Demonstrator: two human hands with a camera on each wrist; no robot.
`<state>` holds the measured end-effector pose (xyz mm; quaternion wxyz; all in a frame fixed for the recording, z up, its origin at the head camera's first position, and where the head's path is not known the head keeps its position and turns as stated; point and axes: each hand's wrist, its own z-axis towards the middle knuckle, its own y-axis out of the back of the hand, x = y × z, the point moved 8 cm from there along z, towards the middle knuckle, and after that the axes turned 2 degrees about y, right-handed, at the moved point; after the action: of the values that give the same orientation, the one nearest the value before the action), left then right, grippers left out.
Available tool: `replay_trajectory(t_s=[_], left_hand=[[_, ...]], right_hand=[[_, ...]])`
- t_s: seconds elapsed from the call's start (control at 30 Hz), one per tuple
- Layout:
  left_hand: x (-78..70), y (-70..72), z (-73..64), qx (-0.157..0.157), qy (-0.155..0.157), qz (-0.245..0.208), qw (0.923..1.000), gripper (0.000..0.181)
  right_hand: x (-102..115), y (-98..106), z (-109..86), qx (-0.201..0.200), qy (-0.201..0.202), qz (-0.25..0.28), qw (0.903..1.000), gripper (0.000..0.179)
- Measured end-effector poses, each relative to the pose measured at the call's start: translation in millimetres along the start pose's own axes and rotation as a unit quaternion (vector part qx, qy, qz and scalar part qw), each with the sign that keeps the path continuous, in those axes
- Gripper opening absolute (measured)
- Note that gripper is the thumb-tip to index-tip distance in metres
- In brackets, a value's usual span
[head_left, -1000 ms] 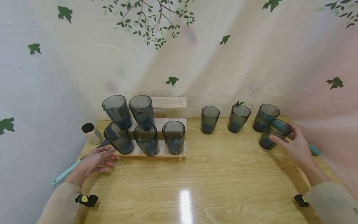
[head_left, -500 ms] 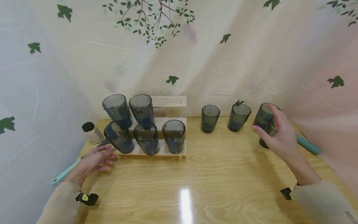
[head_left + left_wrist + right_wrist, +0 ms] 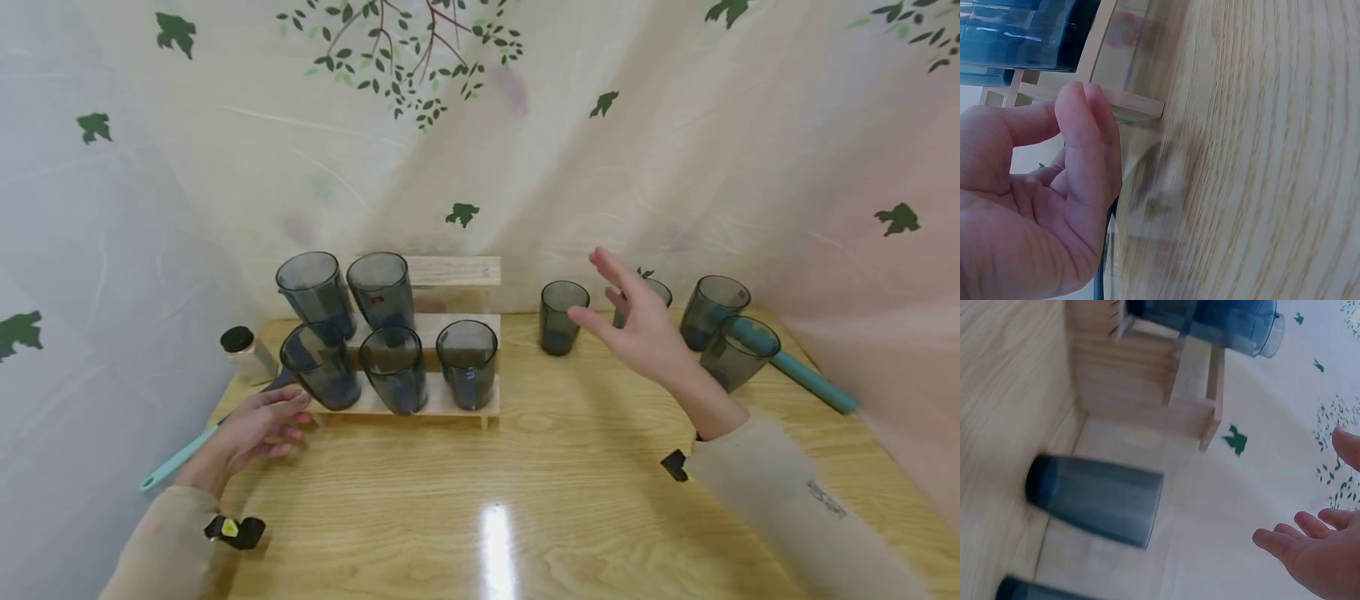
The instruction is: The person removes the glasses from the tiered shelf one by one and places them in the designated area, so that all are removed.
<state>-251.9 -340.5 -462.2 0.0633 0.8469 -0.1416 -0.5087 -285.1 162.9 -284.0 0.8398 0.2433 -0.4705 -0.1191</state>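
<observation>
Right hand [image 3: 647, 335]: fingers spread, grasping nothing, near leftmost standalone glass [image 3: 557, 331] | Left hand [image 3: 251, 429]: fingers loosely bent, unladen, beside rack [image 3: 453, 272] | Advised: close evenly mid-wall, lift upright.

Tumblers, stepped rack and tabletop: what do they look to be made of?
Tumblers: smoky blue-grey, glossy and see-through; likely glass, though plastic could look alike.
Stepped rack: probably bare wood; pale, matte boards, grain showing on the top one.
Tabletop: wood or wood-print laminate, I can't tell which; yellowish grain, with a bright reflection that suggests a smooth, somewhat glossy finish.
</observation>
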Motion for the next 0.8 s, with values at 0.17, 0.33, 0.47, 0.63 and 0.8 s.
replay_trajectory(t_s=[0.17, 0.33, 0.47, 0.63, 0.8], left_hand=[[0.5, 0.0, 0.6, -0.001, 0.0, 0.003, 1.0, 0.067], [0.0, -0.1, 0.5, -0.002, 0.003, 0.012, 0.9999, 0.069], [-0.5, -1.0, 1.3, -0.002, 0.003, 0.012, 0.9999, 0.068], [-1.1, -2.0, 1.1, 0.002, 0.002, 0.005, 1.0, 0.066], [-3.2, -2.1, -1.0, 0.006, -0.002, -0.003, 1.0, 0.066]], right_hand=[[12, -34, 24.8, 0.029, -0.014, 0.078, 0.9964, 0.083], [25, -65, 49.6, 0.057, -0.023, 0.124, 0.9903, 0.084], [31, -85, 67.6, 0.077, -0.043, 0.153, 0.9843, 0.086], [44, -108, 86.9, 0.101, -0.054, 0.141, 0.9833, 0.087], [58, -136, 104.1, 0.138, -0.063, 0.137, 0.9789, 0.091]])
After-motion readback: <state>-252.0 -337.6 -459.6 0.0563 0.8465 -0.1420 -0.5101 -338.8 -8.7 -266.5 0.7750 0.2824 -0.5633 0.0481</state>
